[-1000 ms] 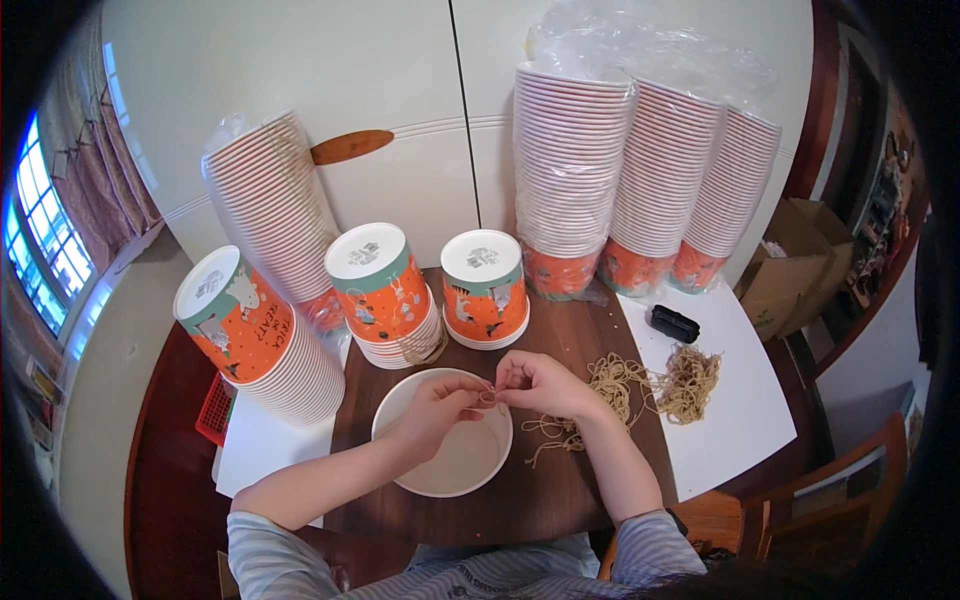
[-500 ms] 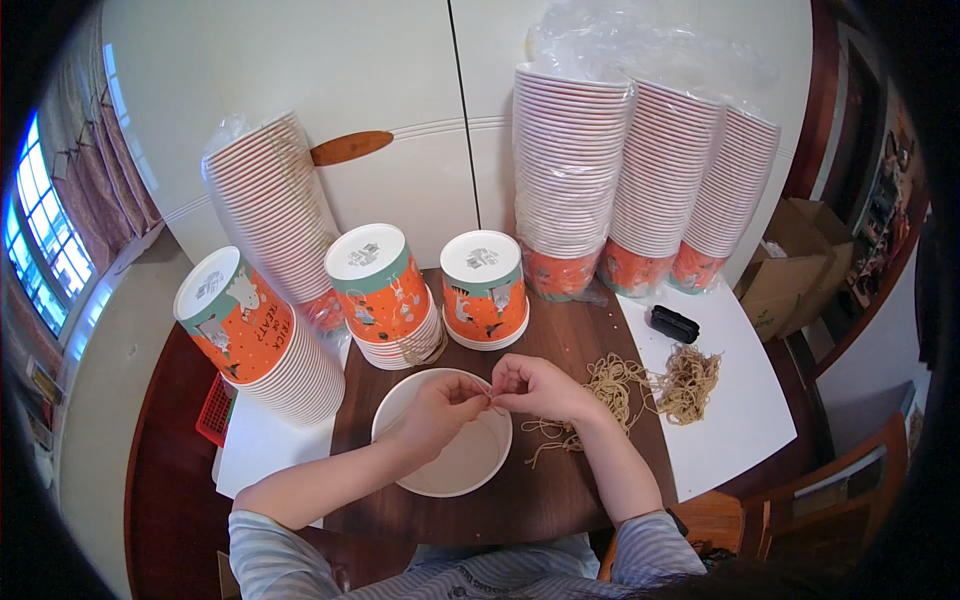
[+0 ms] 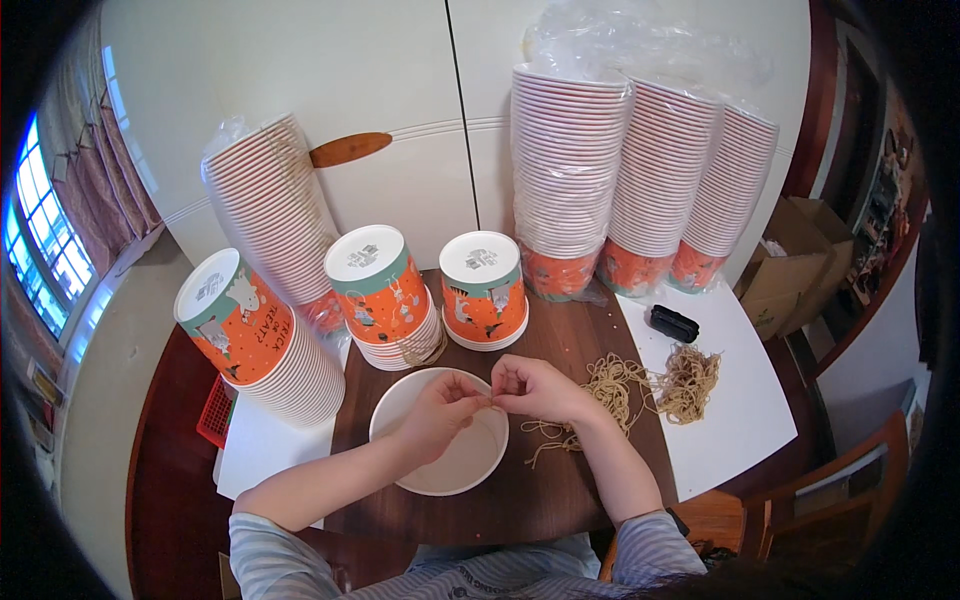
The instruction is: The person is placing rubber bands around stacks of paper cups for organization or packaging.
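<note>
A paper bucket [image 3: 400, 392], white inside, stands mouth up at the table's near middle. Above its right rim, my left hand [image 3: 443, 412] and my right hand [image 3: 533, 387] meet with thumbs and fingers pinched together. Whatever lies between the fingertips is too small to make out. Just right of my right hand is a loose tangle of tan cord [image 3: 617, 388], partly behind my forearm. Beyond the bucket are an upside-down bucket stack [image 3: 385, 300] in orange and green, with cord at its lower right side, and a shorter upside-down stack [image 3: 483, 308].
Another upside-down stack [image 3: 265, 340] leans at the left. Plastic-wrapped bucket stacks [image 3: 570, 170] stand at the back right, and one wrapped stack [image 3: 265, 190] at the back left. A second cord bundle [image 3: 690, 385] and a black object [image 3: 674, 324] lie on the white right side.
The paper bucket has shifted slightly to the left. My hands stay pinched together, with only small finger movements.
</note>
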Demonstrator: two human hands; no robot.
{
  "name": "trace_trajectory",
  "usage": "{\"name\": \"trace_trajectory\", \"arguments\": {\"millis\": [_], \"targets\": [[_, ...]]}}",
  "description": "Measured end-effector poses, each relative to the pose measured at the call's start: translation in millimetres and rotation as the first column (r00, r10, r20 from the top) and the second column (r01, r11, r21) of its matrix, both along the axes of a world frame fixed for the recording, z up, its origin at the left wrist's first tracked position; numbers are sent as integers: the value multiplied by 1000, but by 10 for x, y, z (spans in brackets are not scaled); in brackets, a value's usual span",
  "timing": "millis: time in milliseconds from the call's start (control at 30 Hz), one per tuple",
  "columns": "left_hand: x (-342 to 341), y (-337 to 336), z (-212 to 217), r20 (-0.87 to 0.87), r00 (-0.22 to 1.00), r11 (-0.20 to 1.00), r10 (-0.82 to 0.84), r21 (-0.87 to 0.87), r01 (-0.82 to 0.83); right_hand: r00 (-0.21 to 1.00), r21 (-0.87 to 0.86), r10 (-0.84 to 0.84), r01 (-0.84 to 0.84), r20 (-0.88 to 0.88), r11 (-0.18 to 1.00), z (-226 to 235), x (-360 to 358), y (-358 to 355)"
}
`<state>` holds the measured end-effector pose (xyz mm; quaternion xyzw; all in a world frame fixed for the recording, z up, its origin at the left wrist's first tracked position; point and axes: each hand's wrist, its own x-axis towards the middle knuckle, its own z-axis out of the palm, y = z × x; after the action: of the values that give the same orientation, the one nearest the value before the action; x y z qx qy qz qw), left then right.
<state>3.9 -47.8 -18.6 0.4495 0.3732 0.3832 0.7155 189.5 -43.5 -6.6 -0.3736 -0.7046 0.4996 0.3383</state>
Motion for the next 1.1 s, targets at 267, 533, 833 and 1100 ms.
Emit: {"name": "trace_trajectory", "arguments": {"millis": [267,533,833,1100], "targets": [[-14,-5,18,113,991,992,-66,-95,77,1000,71,1,-1,-6,997,-25,0,-4],[23,-35,84,76,997,996,-11,-84,17,989,444,-123,71,88,893,39,2,-26],[-31,-12,59,144,989,992,17,-127,1,984,697,-102,-27,143,716,50,4,-7],[-55,-10,73,166,986,990,-3,-136,26,981,766,-96,-71,171,638,33,-1,0]]}}
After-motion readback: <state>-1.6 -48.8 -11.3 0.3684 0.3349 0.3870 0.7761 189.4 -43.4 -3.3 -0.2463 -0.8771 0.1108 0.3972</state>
